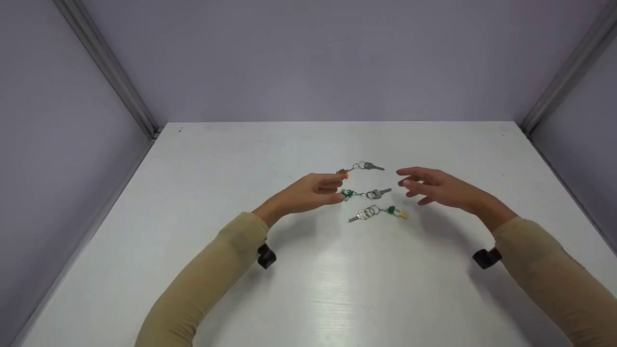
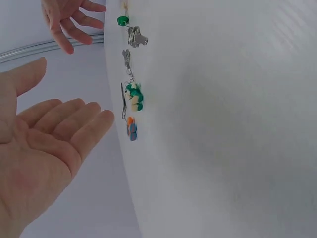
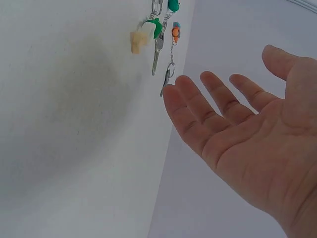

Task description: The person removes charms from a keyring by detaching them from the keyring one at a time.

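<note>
Three key chains lie on the white table [image 1: 308,289]. The far one [image 1: 362,167] has an orange charm, the middle one [image 1: 366,194] a green charm [image 2: 134,96], the near one [image 1: 377,212] a green and cream charm [image 3: 143,35]. My left hand [image 1: 315,190] hovers just left of the far and middle chains, fingers straight, palm empty [image 2: 44,148]. My right hand [image 1: 429,187] floats to their right, fingers spread and holding nothing [image 3: 237,129]. Neither hand touches a key.
Grey-lilac walls close the table on three sides, with metal corner rails [image 1: 108,67]. A small black camera mount [image 1: 266,256] hangs under each tan sleeve.
</note>
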